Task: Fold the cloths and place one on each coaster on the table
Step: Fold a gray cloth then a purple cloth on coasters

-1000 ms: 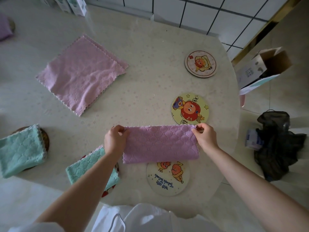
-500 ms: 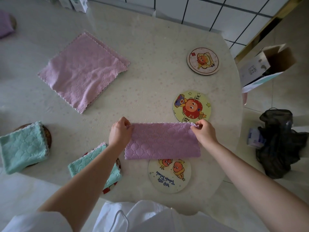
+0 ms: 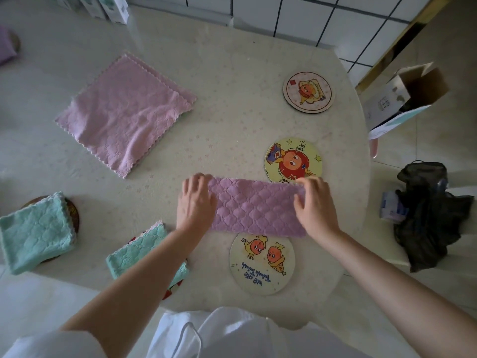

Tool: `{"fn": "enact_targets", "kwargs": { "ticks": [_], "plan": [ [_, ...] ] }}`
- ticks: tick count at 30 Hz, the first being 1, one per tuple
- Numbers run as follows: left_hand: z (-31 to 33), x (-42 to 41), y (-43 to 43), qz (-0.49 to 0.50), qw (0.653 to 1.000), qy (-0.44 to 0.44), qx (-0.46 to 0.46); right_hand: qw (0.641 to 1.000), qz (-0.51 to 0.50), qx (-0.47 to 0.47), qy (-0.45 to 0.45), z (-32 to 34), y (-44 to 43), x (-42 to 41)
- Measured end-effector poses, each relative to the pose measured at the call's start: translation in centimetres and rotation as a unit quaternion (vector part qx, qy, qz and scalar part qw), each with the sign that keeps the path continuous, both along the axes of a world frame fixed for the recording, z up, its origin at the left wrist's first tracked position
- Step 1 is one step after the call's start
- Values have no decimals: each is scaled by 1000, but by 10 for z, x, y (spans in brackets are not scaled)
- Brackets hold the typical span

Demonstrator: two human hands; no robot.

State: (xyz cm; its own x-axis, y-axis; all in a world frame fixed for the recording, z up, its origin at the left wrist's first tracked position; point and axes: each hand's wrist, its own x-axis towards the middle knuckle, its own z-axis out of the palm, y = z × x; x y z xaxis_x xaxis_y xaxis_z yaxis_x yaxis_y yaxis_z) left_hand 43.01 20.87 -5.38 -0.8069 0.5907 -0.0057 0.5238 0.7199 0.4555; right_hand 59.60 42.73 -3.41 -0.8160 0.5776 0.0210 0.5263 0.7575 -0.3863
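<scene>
A purple quilted cloth (image 3: 255,208), folded into a long strip, lies on the table between two coasters. My left hand (image 3: 196,202) rests flat on its left end and my right hand (image 3: 315,205) lies flat on its right end, fingers spread. The strip's near edge overlaps the top of a white coaster (image 3: 262,267). A yellow coaster (image 3: 293,158) sits just beyond the strip, and a pink coaster (image 3: 308,91) lies farther back. Unfolded pink cloths (image 3: 124,112) lie stacked at the back left.
Two folded teal cloths (image 3: 33,231) (image 3: 144,251) sit on coasters at the left, near the table's (image 3: 232,73) front edge. Another purple cloth (image 3: 5,47) shows at the far left. An open cardboard box (image 3: 405,94) and a dark bag (image 3: 428,215) are on the floor to the right.
Both hands have let go of the strip's far corners, which they pinched before, and now lie flat on its ends. The cloth lies flat on the table.
</scene>
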Motion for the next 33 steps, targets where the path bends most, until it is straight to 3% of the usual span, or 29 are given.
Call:
{"fn": "enact_targets", "kwargs": {
  "ticks": [4,8,14,22,33],
  "plan": [
    [-10,64,-16,-216,976,-4,-21,984,177,1,-16,-6,-45,18],
    [-18,92,-26,-301,951,16,-67,965,259,9,-44,-21,-76,35],
    [-24,84,-52,-262,953,17,-150,947,294,67,-111,-32,-67,64],
    [-16,69,-85,-159,964,22,-211,951,247,79,-166,-25,-38,99],
    [-16,78,-78,-115,957,29,-266,950,226,83,-198,-15,-40,63]
  ]
}}
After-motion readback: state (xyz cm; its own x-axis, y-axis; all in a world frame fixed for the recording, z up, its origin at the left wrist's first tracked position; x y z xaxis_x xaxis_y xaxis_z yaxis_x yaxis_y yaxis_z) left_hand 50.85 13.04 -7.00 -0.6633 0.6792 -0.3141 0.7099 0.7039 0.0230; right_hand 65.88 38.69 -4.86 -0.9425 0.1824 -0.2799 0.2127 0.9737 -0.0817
